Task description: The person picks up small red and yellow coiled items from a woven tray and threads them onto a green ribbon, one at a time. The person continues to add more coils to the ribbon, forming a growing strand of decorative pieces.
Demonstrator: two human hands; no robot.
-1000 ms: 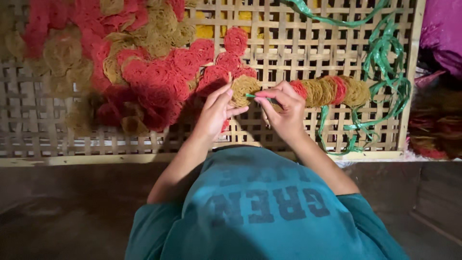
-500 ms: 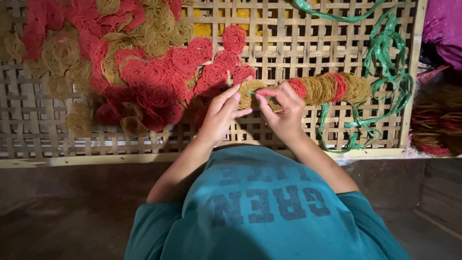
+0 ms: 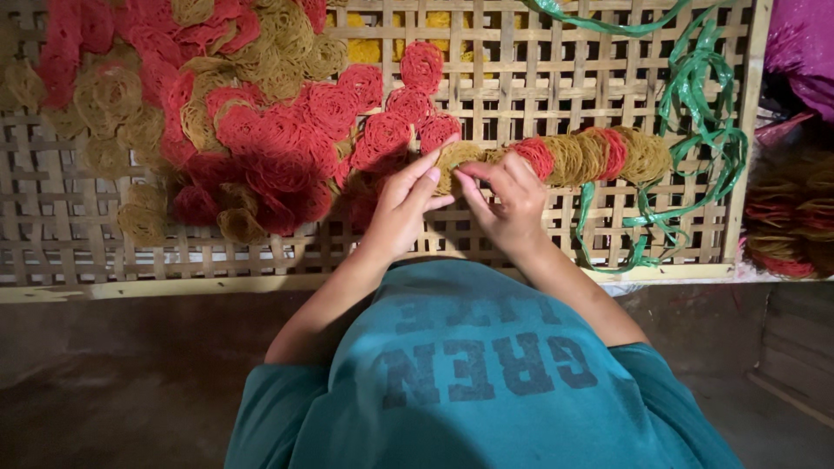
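Observation:
My left hand (image 3: 402,206) and my right hand (image 3: 506,199) meet over a woven bamboo tray (image 3: 556,78). Between their fingertips they pinch a tan lacy round disc (image 3: 452,159) at the left end of a row of stacked discs (image 3: 591,156), red and tan, lying on its side. A green plastic strip (image 3: 695,130) loops around the right end of that row. Loose red discs (image 3: 287,148) and tan discs (image 3: 109,95) lie piled on the tray's left half, just left of my left hand.
The tray's wooden front edge (image 3: 174,287) runs across below my hands, with a dark floor (image 3: 130,382) beneath. More bundled discs (image 3: 786,217) and a purple bag (image 3: 804,43) sit to the right of the tray. My teal shirt (image 3: 486,382) fills the lower middle.
Both hands have stayed together at the left end of the row, shifting slightly; the fingers have worked a tan disc against the stack.

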